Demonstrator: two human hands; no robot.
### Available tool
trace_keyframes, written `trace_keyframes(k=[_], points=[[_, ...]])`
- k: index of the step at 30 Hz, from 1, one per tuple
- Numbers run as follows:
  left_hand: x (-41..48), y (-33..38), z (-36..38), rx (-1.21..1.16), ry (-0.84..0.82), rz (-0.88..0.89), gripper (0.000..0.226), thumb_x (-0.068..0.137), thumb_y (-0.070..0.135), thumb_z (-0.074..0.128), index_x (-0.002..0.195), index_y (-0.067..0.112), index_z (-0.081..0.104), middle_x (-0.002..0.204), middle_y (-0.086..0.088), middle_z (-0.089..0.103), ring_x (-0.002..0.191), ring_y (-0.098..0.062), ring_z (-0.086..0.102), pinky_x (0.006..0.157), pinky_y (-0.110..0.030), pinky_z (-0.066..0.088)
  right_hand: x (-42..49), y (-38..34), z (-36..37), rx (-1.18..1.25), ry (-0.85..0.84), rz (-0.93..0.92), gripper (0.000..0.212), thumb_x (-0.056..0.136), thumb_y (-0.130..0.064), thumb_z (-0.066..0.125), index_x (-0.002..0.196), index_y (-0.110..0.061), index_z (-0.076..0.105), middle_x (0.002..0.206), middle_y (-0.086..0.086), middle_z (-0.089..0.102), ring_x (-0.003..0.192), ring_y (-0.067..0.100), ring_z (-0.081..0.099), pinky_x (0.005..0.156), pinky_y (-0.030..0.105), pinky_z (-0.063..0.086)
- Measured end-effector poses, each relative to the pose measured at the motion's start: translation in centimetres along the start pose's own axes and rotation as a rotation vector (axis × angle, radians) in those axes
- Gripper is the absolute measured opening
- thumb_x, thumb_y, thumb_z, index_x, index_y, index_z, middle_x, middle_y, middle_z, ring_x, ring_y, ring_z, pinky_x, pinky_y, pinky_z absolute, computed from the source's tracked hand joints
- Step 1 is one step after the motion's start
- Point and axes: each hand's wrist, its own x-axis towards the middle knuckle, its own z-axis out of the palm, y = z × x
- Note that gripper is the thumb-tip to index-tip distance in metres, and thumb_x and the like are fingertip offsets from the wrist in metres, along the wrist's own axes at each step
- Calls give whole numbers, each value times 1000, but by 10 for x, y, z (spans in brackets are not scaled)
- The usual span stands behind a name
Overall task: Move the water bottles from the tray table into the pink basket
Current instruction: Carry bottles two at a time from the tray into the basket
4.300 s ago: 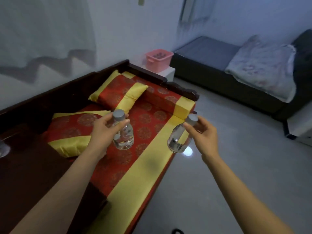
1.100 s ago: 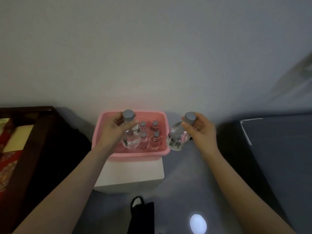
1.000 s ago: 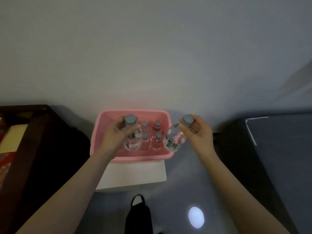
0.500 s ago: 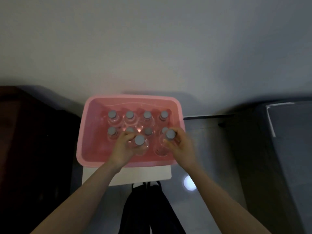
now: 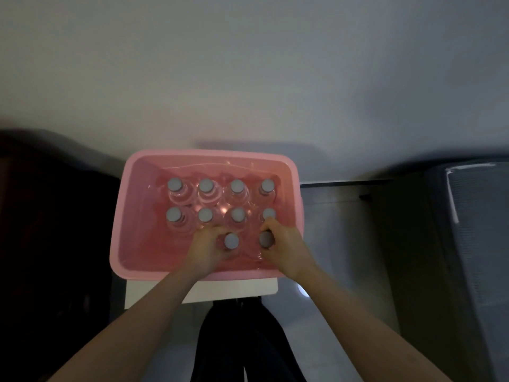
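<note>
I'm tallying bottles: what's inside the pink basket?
The pink basket holds ten capped water bottles: two rows of four, plus one each in the left hand and right hand, which hide those bottles' bodies.

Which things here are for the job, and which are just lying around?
For the job: basket; left hand gripping left bottle; right hand gripping right bottle; eight bottles standing inside.
Lying about: white stand under basket; grey bed.

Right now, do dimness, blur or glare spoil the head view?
Head view: dim and soft, yet the pink basket and grey bottle caps read clearly; left hand and right hand, each gripping a water bottle, slightly blurred; a glare spot on the floor; far left nearly black.
</note>
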Motion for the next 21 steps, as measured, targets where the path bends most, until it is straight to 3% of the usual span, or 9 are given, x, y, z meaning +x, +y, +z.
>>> trace_keyframes(k=[1, 3, 5, 7, 12, 17, 21], points=[[2, 0, 0, 1, -11, -12, 32, 60, 22, 83, 89, 12, 73, 88, 2, 70, 85, -19, 63, 75, -24, 47, 4, -1, 2, -37, -20, 0, 24, 75, -4, 64, 97, -5, 54, 83, 11, 63, 73, 25, 55, 59, 32, 41], [6, -2, 0, 17, -30, -10, 35, 55, 32, 75, 83, 12, 71, 83, 5, 69, 82, -17, 62, 74, -26, 47, 11, -3, 6, -93, -59, -16, 22, 77, -3, 61, 96, -6, 52, 87, 15, 64, 78, 32, 59, 60, 30, 38], [8, -5, 2, 38, -48, 0, 24, 58, 18, 79, 80, 13, 70, 78, 14, 64, 79, -14, 60, 70, -16, 42, 13, -3, 10, -107, -87, -55, 20, 78, 0, 58, 96, -7, 52, 92, 17, 64, 84, 36, 61, 62, 30, 39], [11, -8, 4, 94, -67, 4, 22, 60, 2, 77, 76, 14, 69, 77, 11, 62, 78, -13, 58, 64, -7, 35, 14, -3, 13, -106, -106, -73, 24, 81, 2, 54, 103, -6, 55, 100, 18, 65, 91, 36, 61, 66, 28, 36], [21, -19, 6, 167, -95, -3, 40, 58, 0, 77, 69, 29, 53, 82, -1, 62, 77, -18, 57, 63, -24, 33, 29, -2, 18, -124, -189, -62, 20, 78, 1, 57, 97, -4, 54, 99, 20, 64, 90, 37, 61, 69, 35, 45], [23, -27, 4, 175, -131, 1, 33, 58, 3, 81, 82, 19, 65, 94, -8, 65, 87, -24, 60, 68, -24, 33, 29, 2, 22, -112, -163, -43, 20, 77, 1, 58, 94, -7, 53, 96, 17, 64, 87, 33, 61, 65, 31, 38], [17, -29, 3, 181, -122, 73, 44, 68, 11, 80, 110, 10, 66, 108, -7, 61, 95, -20, 55, 74, -21, 34, 25, 4, 30, -133, -151, -54, 36, 76, -3, 60, 110, -17, 58, 103, 10, 68, 92, 31, 64, 70, 35, 50]])
